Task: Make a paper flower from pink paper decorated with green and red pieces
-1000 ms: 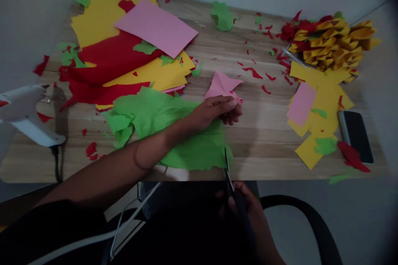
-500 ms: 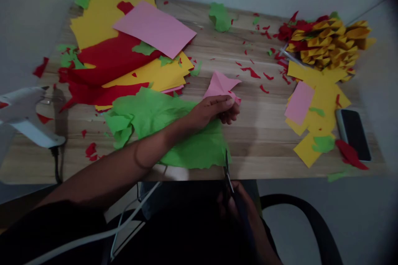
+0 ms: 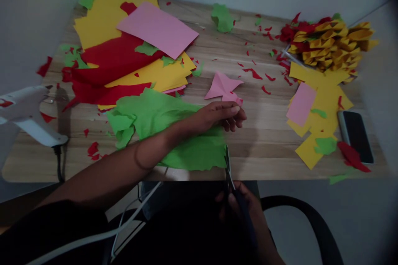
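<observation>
A sheet of green crepe paper [image 3: 199,153] lies crumpled along the table's front edge. My left hand [image 3: 225,116] rests across its right part. The fingers curl past the paper's side with the thumb over them; what they hold, if anything, is hidden. Below, my right hand [image 3: 244,201] grips dark-handled scissors [image 3: 229,174] at the table edge. Their blades point away from me, at the paper's lower right corner. Just beyond my left hand lies a folded pink paper piece [image 3: 222,87].
A white glue gun [image 3: 34,112] stands at the left. Behind lie yellow sheets [image 3: 115,16], red paper [image 3: 112,58] and a pink sheet [image 3: 158,29]. At right are yellow folded paper pieces [image 3: 332,45], yellow cutouts [image 3: 326,95] and a phone [image 3: 356,136]. Red scraps [image 3: 253,73] litter the table.
My left hand has shifted slightly right and toward me, uncovering more of the pink piece. The green paper's right edge, blurred earlier, now lies just left of the scissor blades.
</observation>
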A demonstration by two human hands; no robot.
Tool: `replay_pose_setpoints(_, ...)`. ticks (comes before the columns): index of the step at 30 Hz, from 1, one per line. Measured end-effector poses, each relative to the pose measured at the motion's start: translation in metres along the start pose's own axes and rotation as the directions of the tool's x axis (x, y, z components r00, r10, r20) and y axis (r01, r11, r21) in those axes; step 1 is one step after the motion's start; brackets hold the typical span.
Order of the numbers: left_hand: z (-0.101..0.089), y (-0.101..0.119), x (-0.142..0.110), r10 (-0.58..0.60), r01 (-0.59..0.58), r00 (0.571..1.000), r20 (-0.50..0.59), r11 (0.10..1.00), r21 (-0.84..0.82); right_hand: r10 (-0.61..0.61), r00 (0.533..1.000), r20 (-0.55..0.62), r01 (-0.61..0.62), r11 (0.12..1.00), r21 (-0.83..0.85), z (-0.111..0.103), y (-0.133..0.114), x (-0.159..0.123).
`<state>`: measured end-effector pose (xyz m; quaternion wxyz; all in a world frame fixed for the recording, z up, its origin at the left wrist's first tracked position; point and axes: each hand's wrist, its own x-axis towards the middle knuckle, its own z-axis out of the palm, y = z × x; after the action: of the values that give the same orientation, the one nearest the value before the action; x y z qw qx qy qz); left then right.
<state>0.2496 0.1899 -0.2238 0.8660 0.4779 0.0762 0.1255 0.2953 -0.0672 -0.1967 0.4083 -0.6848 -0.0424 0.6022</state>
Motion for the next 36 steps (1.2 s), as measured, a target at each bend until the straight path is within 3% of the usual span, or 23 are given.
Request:
replay_pose_setpoints(6,0.0,0.0,0.001,-0.002,0.002,1.0,0.01,1.0,-0.001,0.001,0.998,-0.06,0.002,0.999,0.045,0.006,-0.002,0.003)
replay_pose_setpoints(17,-0.003,-0.001,0.0,0.007,-0.007,1.0,0.0,0.999,0.035,0.038,0.998,-0.053,-0.031,0.993,0.113,0.007,0.007,0.004)
replay_pose_setpoints(22,-0.014,0.008,0.001,0.086,-0.078,0.994,-0.062,0.99,0.115,0.015,0.995,-0.102,-0.002,0.992,0.125,-0.007,0.01,0.005)
replay_pose_setpoints(25,-0.018,0.015,-0.001,0.179,-0.149,0.98,-0.092,0.954,0.261,-0.027,0.998,-0.06,0.033,0.994,0.104,-0.018,0.012,0.003)
replay_pose_setpoints(27,-0.02,0.017,-0.002,0.253,-0.182,0.961,-0.108,0.881,0.437,-0.074,0.997,0.037,0.07,0.993,0.095,-0.026,0.013,-0.001)
replay_pose_setpoints(31,-0.023,0.015,-0.006,0.355,-0.154,0.93,-0.092,0.606,0.78,-0.195,0.967,0.162,0.186,0.98,0.072,-0.047,0.005,-0.01)
replay_pose_setpoints(34,-0.022,0.021,-0.008,0.313,-0.136,0.95,-0.004,0.422,0.896,-0.362,0.932,0.009,0.361,0.926,-0.11,-0.066,-0.014,-0.012)
replay_pose_setpoints(36,-0.014,0.03,-0.007,0.242,-0.124,0.969,0.042,0.331,0.935,-0.531,0.83,-0.171,0.473,0.832,-0.29,-0.079,-0.033,-0.005)
